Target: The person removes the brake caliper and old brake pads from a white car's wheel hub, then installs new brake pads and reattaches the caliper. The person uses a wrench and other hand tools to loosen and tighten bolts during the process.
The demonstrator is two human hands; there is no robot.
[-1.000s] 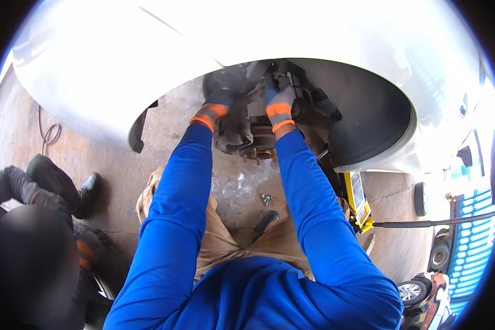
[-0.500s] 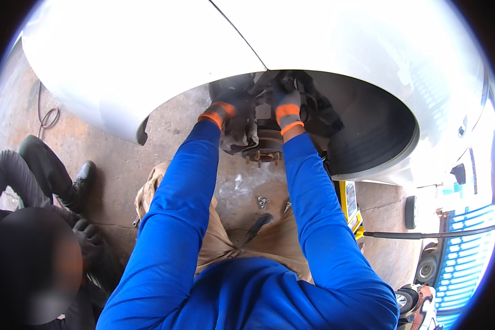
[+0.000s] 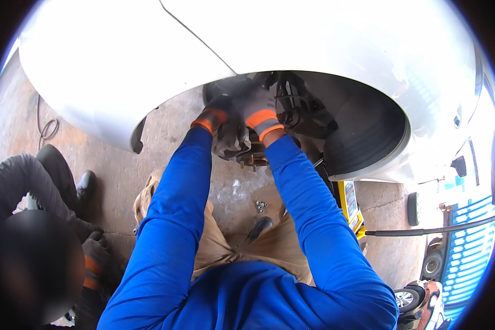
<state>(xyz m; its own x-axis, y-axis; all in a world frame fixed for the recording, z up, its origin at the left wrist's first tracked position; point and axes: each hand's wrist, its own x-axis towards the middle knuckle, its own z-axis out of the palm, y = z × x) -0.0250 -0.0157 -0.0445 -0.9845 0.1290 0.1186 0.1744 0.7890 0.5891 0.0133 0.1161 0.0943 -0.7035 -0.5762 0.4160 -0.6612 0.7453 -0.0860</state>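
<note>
Both my arms, in blue sleeves, reach into the wheel arch (image 3: 363, 121) of a white car (image 3: 313, 33). My left hand (image 3: 216, 111), in a dark glove with an orange cuff, is at the left of the suspension parts. Close beside it is my right hand (image 3: 260, 111), in a grey glove with an orange-and-grey cuff. Shadow and blur hide the fingers of both hands, so what they touch is unclear. Below them, the wheel hub (image 3: 251, 161) shows its studs, with no wheel on it. A grey, uneven part (image 3: 229, 142) sits left of the hub.
Several lug nuts (image 3: 262, 207) lie on the concrete floor (image 3: 165, 126) by my shoe (image 3: 259, 228). A yellow jack (image 3: 349, 199) with a long dark handle (image 3: 423, 232) stands at right. A co-worker's gloved hand (image 3: 97, 256) is at lower left. A tire (image 3: 413, 209) stands farther right.
My right hand has moved left, from the right side of the suspension to beside my left hand. My view has shifted slightly. The co-worker's gloved hand has moved a little.
</note>
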